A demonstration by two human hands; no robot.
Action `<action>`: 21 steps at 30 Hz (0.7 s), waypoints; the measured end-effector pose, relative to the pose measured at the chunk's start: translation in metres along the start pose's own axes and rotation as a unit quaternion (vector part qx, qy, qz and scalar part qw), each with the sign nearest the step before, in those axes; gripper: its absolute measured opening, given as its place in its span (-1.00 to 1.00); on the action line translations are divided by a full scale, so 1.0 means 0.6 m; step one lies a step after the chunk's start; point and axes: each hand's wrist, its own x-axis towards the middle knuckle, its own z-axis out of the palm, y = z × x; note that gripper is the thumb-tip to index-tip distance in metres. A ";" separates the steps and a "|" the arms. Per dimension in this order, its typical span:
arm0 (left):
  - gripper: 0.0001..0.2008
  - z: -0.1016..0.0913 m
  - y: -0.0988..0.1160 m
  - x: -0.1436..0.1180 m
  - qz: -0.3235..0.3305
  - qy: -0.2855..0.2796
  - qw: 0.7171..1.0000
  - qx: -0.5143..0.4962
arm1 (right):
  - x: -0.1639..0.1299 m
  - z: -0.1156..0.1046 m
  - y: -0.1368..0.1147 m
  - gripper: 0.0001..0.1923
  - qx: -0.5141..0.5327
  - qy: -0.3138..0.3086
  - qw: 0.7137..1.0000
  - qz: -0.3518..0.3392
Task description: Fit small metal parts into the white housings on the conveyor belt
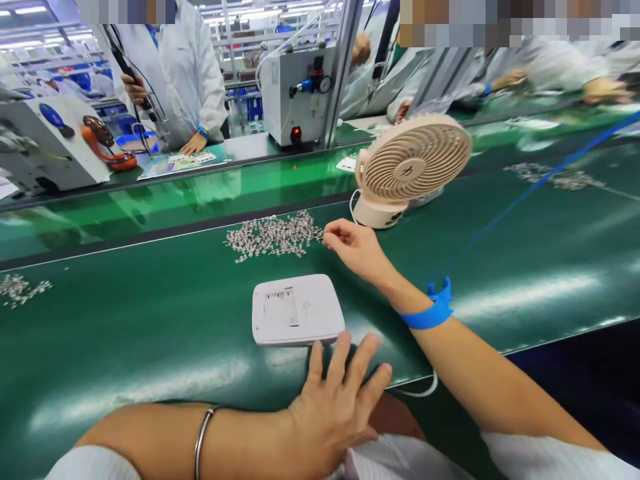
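Note:
A white plastic device casing [317, 310] with an open recess like a battery bay lies on the green work surface [150, 320]. My left hand [340, 393] is spread at the casing's near edge, its fingertips at or just short of it. A silver bangle [203, 443] circles the left wrist. Beyond the casing, a pile of small metal parts [275, 235] is heaped. At the pile's right end, my right hand [357, 250] has thumb and fingers pinched together; whatever is between them is too small or hidden. A blue wrist strap [429, 315] is on that arm.
A beige fan [415, 163] stands just behind my right hand. Smaller part heaps lie at far left [23, 288] and far right [555, 177]. A blue cord [530, 190] slants across the right. Machines [300, 93] and co-workers in white coats [175, 73] are across the line.

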 end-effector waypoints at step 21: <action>-0.52 -0.044 -0.224 0.080 -0.002 -0.214 0.953 -0.216 | 0.005 -0.005 -0.022 -0.72 0.161 0.035 0.981 0.101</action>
